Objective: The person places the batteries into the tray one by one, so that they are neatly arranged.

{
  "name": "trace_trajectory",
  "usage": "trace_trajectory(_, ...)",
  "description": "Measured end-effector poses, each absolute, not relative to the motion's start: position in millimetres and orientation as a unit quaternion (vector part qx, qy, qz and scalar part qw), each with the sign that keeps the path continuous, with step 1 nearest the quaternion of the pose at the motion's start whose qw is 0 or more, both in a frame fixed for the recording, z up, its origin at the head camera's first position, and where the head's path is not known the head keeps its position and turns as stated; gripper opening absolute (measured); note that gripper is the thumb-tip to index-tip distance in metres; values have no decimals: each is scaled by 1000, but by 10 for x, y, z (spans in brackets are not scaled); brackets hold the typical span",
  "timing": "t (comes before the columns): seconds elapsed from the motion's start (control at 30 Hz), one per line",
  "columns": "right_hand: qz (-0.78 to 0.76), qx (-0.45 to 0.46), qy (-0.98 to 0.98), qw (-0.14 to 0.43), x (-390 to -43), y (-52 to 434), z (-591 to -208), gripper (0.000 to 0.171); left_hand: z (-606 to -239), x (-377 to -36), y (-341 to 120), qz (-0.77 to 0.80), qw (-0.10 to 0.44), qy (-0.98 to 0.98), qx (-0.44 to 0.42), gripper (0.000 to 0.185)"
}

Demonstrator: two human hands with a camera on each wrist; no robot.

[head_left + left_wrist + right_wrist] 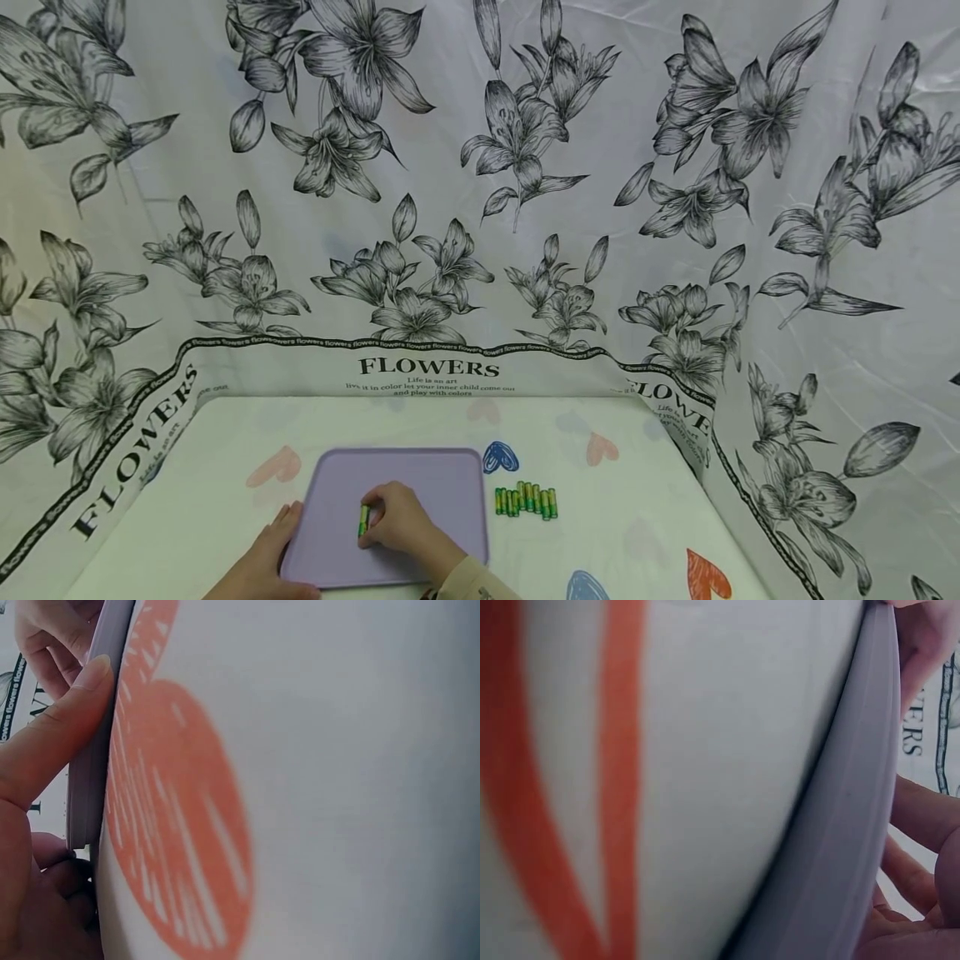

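- The right hand's fingers (386, 510) were curled round a green battery (363, 520), pinching it down onto the lilac tray (442, 483), left of the tray's middle.
- The left hand (270, 557) lay flat at the tray's left edge, fingers straight, thumb (52, 739) pressed against the rim — steadying it, by the look of it.
- A row of like batteries (527, 500) lay on the tablecloth (637, 517) just right of the tray, near a blue heart print (500, 457).
- Risk, as I judged it: the battery is round, so once let go it could roll across the smooth tray — more so if the left hand nudged or tipped the rim.
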State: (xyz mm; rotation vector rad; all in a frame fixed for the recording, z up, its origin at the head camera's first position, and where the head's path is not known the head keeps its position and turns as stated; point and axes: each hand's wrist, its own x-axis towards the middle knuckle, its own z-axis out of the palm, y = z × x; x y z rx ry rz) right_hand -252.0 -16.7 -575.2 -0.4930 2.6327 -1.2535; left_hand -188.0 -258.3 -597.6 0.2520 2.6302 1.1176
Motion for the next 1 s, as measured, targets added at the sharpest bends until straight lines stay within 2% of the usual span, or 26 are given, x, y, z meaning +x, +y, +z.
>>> trace_trajectory(0.3,-440,-149,879,104,-2461,-185,-5703,60,-6073,-1831,-2641,410,104,899,113,119)
trace_trajectory(0.47,-458,-142,871,103,-2461,-156,-5624,58,-6025,-1832,-2626,377,105,913,113,122)
trace_trajectory(0.77,-478,-149,860,97,-2475,-45,-5434,57,-5934,-1858,-2613,393,137,905,90,127)
trace_trajectory(1.0,-484,-145,856,106,-2459,63,-5352,56,-6003,-1822,-2599,432,116,889,99,126)
